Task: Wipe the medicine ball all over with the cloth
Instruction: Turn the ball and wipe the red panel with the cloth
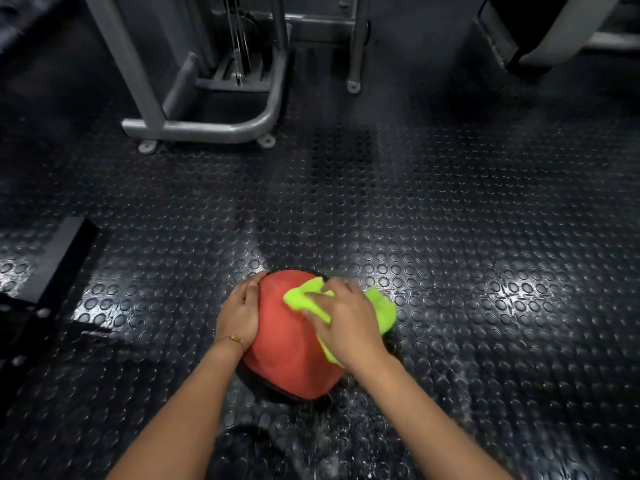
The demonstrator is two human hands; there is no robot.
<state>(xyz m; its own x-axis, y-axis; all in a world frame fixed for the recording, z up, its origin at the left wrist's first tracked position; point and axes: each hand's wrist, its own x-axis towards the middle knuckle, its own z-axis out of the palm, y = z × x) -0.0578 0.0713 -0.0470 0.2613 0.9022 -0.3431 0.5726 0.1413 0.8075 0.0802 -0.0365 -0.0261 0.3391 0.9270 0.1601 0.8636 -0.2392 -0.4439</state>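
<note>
Both forearms reach in from the bottom edge, bare, meeting over the medicine ball (287, 344). Ball: red top with a dark seam and dark underside, sitting on the floor (450, 237) low in the centre of the view.

Left hand (240, 311): laid flat against the ball's left flank, fingers straight and close together, tips up near the far rim. Thin gold bracelet (236, 339) at the wrist.

Right hand (349, 323): palm down on the upper right of the ball, fingers spread and fairly straight, pressing the cloth (304, 294) onto the surface. Slightly blurred. Cloth is lime green, bunched; one fold pokes out past the fingertips, more spills over the ball's right side.

Floor is black rubber with raised round studs, glossy under the light. Grey tubular machine frame (207, 128) stands bolted down well beyond the ball, upper left. Dark flat block (65, 251) at the left edge.
</note>
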